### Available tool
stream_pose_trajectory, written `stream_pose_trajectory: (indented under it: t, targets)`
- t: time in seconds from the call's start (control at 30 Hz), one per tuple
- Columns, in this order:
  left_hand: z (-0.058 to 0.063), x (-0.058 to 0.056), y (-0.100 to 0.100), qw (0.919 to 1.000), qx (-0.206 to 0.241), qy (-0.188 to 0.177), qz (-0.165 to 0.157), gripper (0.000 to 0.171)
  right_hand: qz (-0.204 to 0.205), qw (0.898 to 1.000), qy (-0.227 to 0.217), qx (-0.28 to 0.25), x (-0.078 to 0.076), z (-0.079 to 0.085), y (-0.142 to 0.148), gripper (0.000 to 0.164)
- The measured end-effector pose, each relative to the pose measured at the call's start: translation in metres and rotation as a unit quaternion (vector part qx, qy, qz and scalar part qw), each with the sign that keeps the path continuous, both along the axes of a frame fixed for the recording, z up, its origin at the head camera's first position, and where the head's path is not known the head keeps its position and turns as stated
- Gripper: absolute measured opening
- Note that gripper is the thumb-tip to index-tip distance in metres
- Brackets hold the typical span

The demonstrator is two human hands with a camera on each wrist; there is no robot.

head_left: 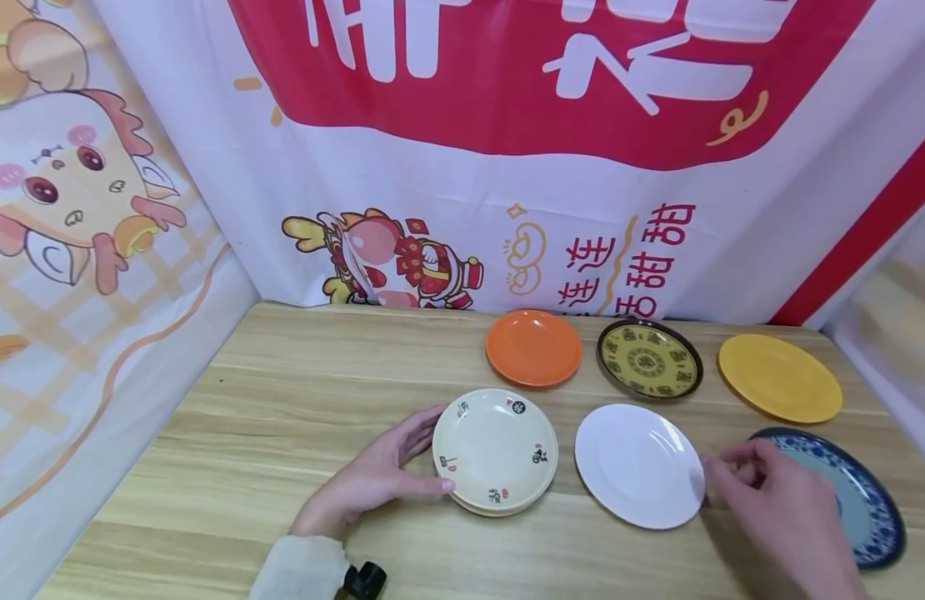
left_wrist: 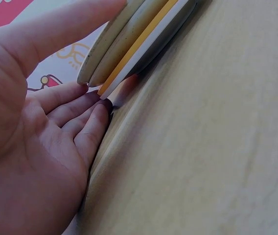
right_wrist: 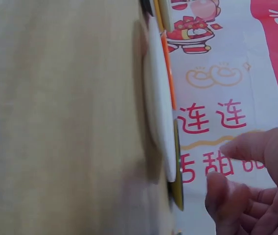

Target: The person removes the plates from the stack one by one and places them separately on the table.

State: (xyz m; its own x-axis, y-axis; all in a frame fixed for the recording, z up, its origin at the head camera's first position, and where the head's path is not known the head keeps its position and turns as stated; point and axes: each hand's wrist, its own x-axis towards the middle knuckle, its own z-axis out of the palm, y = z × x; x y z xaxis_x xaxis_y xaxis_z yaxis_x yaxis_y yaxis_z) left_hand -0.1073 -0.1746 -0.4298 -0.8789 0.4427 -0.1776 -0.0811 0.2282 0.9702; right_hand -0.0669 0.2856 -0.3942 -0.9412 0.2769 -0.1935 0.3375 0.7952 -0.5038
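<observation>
A cream plate [head_left: 496, 450] with small dark and red marks tops a stack. In the left wrist view, further rims show below its edge [left_wrist: 100, 58], one of them orange-yellow [left_wrist: 134, 49]. At the stack's left side is my left hand [head_left: 383, 479], its thumb along the near rim and its other fingers extended against the edges. A plain white plate [head_left: 639, 467] lies to the right. By that plate's right rim is my right hand [head_left: 781, 500], fingers loosely bent; the right wrist view shows a gap between thumb and forefinger. It partly covers a blue-patterned plate [head_left: 856, 500].
Along the back of the wooden table [head_left: 282, 400] lie an orange plate [head_left: 533, 348], a dark-rimmed olive patterned plate [head_left: 648, 360] and a yellow plate [head_left: 780, 378]. Behind them hangs a printed cloth [head_left: 402, 183], with another printed cloth [head_left: 80, 275] on the left side.
</observation>
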Motion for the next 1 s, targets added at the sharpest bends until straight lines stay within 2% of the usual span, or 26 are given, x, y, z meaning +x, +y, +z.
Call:
stream_pose_trajectory:
  t: [0.1, 0.23, 0.43, 0.57, 0.7, 0.93, 1.0]
  targets:
    - [0.001, 0.0, 0.0, 1.0, -0.001, 0.004, 0.0, 0.094, 0.041, 0.997, 0.064, 0.025, -0.002, 0.009, -0.009, 0.059]
    - [0.0, -0.001, 0.0, 1.0, -0.003, 0.008, -0.002, 0.094, 0.132, 0.984, 0.116, 0.015, -0.006, 0.016, -0.029, 0.061]
    - [0.0, 0.0, 0.0, 0.9999, -0.007, 0.008, 0.001, 0.094, 0.246, 0.962, 0.121, 0.018, -0.016, 0.014, -0.063, 0.082]
    - [-0.001, 0.0, -0.001, 0.9999, -0.005, 0.012, -0.001, 0.095, 0.31, 0.938, 0.151, 0.021, -0.024, 0.008, -0.081, 0.087]
    - [-0.002, -0.001, -0.002, 0.9998, -0.001, 0.018, -0.005, 0.095, 0.345, 0.926, 0.151, 0.022, -0.034, 0.005, -0.095, 0.099]
    - [0.0, 0.001, 0.0, 0.9999, -0.011, 0.002, 0.011, 0.096, 0.36, 0.925, 0.121, 0.007, -0.044, -0.005, -0.111, 0.127]
    - [0.001, 0.001, 0.0, 0.9999, -0.009, 0.004, 0.009, 0.095, 0.368, 0.922, 0.12, 0.002, -0.047, -0.007, -0.115, 0.132]
